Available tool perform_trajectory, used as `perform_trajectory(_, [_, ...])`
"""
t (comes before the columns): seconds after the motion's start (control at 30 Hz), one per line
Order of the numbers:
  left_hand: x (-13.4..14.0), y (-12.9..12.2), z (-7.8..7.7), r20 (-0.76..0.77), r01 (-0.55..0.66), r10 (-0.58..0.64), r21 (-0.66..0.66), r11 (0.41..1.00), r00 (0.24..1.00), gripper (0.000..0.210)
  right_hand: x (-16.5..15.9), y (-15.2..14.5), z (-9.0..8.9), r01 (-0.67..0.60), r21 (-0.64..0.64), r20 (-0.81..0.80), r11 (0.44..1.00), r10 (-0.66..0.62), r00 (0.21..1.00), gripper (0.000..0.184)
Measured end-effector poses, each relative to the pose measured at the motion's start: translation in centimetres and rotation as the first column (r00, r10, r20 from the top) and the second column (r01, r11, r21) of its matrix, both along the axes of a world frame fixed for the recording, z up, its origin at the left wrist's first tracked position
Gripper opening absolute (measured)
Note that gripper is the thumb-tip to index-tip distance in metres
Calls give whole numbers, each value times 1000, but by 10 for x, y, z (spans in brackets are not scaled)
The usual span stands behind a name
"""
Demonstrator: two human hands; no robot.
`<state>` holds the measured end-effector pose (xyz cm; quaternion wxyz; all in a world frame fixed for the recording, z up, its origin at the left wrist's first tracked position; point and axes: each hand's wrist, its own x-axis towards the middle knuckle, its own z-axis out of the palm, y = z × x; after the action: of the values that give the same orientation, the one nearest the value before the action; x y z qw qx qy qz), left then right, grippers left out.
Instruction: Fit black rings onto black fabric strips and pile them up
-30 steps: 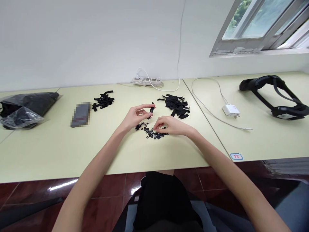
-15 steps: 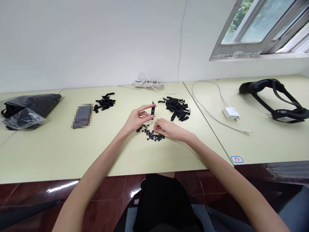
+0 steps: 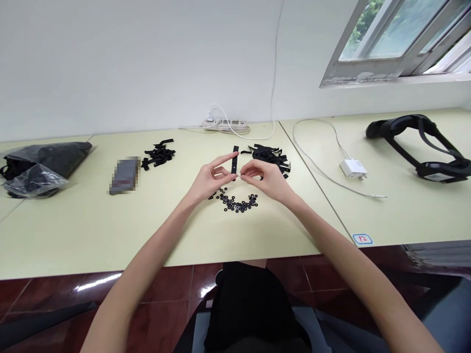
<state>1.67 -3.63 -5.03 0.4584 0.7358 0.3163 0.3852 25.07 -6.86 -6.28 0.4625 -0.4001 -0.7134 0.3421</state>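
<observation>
My left hand (image 3: 210, 178) pinches a short black fabric strip (image 3: 235, 158) by its edge between thumb and fingers, holding it upright above the table. A small pale dot shows near the strip's lower part. Close to that lower end, my right hand (image 3: 267, 179) is closed in a pinch on a tiny dark piece that looks like one of the small black washers. Below both hands lies a loose pile of small round black washers (image 3: 237, 205). Just behind my right hand rests a heap of black fabric strips (image 3: 270, 156), partly hidden by it.
A smaller heap of black strips (image 3: 158, 155) lies left, near a blurred grey object (image 3: 125, 175) and a plastic bag with black contents (image 3: 44, 169). At the back is a power strip (image 3: 225, 125). A white charger (image 3: 353, 168) and a black headset (image 3: 423, 152) lie right.
My right hand has risen from the washer pile to beside the strip, with a tiny dark piece at its fingertips. The strip in my left hand now faces me more fully.
</observation>
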Motion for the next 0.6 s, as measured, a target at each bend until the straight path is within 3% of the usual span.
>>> perform_trajectory(0.2, [2,-2,-4,36,-1,-2,101,995,999,64,0,-3,10,55,-116,-232,992,-81,969,16])
perform_trajectory(0.6, [6,-8,-5,27,33,-41,239,970,999,65,-9,-7,5,32,-92,-301,995,-59,952,26])
